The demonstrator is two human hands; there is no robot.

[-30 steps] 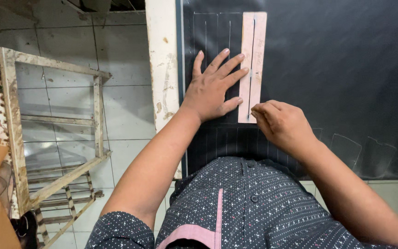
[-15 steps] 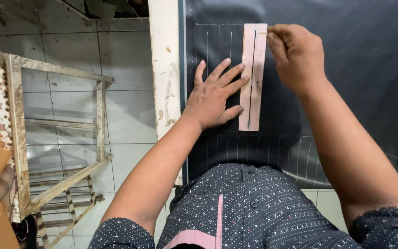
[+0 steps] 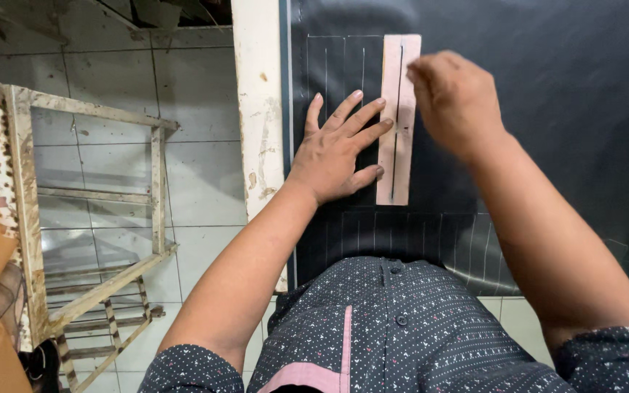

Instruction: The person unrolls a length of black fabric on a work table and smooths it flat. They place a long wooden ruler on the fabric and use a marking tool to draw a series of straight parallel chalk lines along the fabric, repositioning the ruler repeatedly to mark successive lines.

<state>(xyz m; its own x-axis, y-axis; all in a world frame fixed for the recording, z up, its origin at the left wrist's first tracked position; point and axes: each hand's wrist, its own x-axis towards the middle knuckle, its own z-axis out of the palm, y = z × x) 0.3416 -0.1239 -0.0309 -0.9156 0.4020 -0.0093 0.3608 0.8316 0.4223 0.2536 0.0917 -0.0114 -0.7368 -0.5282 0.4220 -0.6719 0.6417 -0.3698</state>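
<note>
Template: pink slotted strip [image 3: 399,109] lay flat and upright on the dark cloth [image 3: 547,109], its long narrow slot running down the middle; it sat to the right of several thin chalk lines [image 3: 343,62] already drawn on the cloth
Left hand: left hand [image 3: 336,153] lay palm down with fingers spread wide; the fingertips pressed on the strip's left edge while the palm rested on the cloth just beside it; it gripped nothing, only pinned the strip flat
Right hand: right hand [image 3: 454,102] hovered at the strip's upper right, blurred; its fingers were curled tight together near the top of the slot; whether they pinched a marking tool could not be told
Cloth: it covered the work table, with more chalk lines [image 3: 416,236] close to the person's body
Table edge: white worn board [image 3: 260,109] ran along the cloth's left side
Surroundings: weathered wooden frame [image 3: 89,211] stood on the tiled floor [image 3: 198,182] to the left
</note>
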